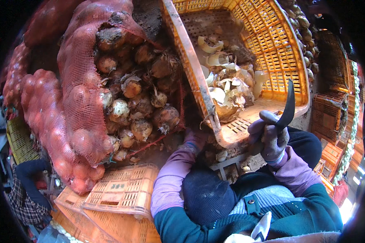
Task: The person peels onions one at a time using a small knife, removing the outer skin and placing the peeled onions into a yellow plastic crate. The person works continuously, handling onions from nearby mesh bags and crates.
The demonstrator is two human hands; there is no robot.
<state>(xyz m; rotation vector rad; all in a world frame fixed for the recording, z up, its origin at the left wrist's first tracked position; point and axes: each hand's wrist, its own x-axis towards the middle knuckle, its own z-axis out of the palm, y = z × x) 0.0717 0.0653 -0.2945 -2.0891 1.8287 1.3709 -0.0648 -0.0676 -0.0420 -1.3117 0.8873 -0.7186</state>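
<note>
My gloved right hand (272, 138) is closed around a knife with a dark curved blade (287, 107), its tip pointing up and away from me. It is beside the near right corner of an orange plastic crate (188, 57). Inside that crate lie onion skins and peelings (228, 82). Deep in shadow left of the crate, my left hand (196, 138) reaches down by the onions; its fingers are hidden. Loose brown onions (140, 104), some with roots and dry skins, spill from a torn red mesh sack (82, 91).
Another full mesh sack (42, 103) lies farther left. Upturned orange crates (121, 188) stand at lower left, close to my left arm. More crates (327, 117) are stacked at right, with piled onions (305, 39) behind my crate. A person in a checked garment (27, 197) is at far left.
</note>
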